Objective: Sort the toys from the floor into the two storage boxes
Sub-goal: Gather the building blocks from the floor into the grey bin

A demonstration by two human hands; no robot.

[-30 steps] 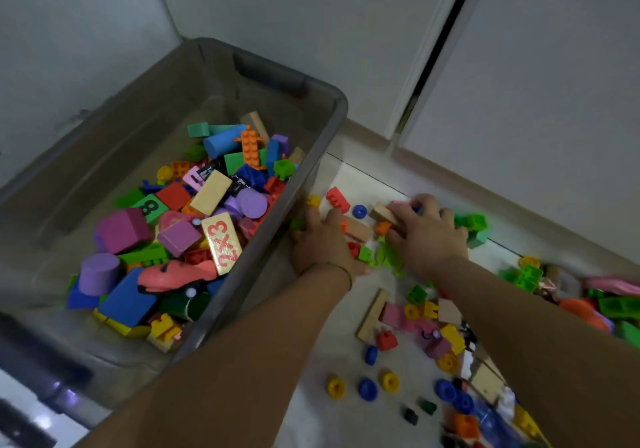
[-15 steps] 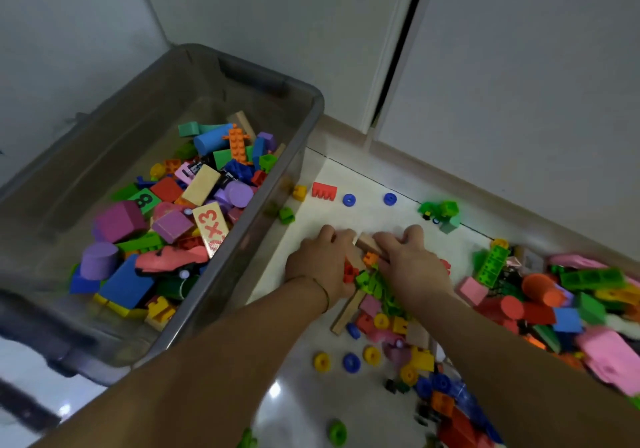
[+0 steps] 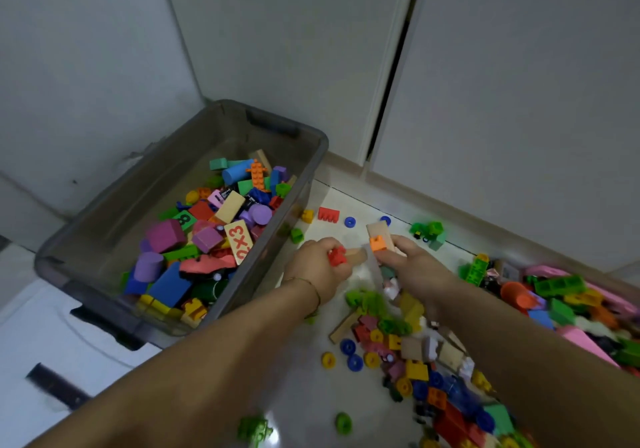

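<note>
A grey see-through storage box (image 3: 313,167) stands on the floor at the left, partly filled with coloured blocks. Just right of its wall, my left hand (image 3: 317,267) is raised and closed on a red brick (image 3: 336,255) together with a wooden block (image 3: 356,255). My right hand (image 3: 412,262) is beside it, closed on an orange brick (image 3: 378,242) and a tan wooden block (image 3: 378,231). Below both hands a loose heap of toys (image 3: 408,343) covers the floor. Only one box is in view.
More toys pile up along the right (image 3: 568,295). A red comb-shaped piece (image 3: 328,214), blue rings (image 3: 350,222) and a green brick cluster (image 3: 427,231) lie near the wall. White cupboard doors (image 3: 519,101) rise behind. A dark strip (image 3: 57,383) lies at the lower left.
Both hands have lifted off the floor pile with pieces in them. The view has tilted up and pulled back, showing more wall and cupboard.
</note>
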